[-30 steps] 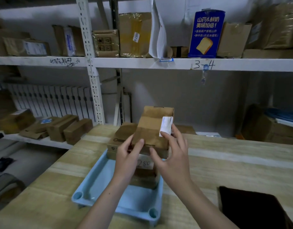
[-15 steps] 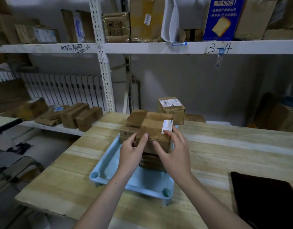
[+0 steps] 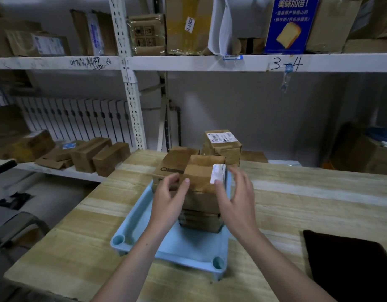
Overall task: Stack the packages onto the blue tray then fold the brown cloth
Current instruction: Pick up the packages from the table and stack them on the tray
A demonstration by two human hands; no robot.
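Both hands [image 3: 166, 198] [image 3: 237, 199] open beside top package [image 3: 201, 175] on blue tray [image 3: 131, 223]; light, rigid cardboard, grip opposite side faces.

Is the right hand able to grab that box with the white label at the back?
Probably yes. The right hand is open beside the stack, and the labelled box sits just behind it on the table, with nothing between them.
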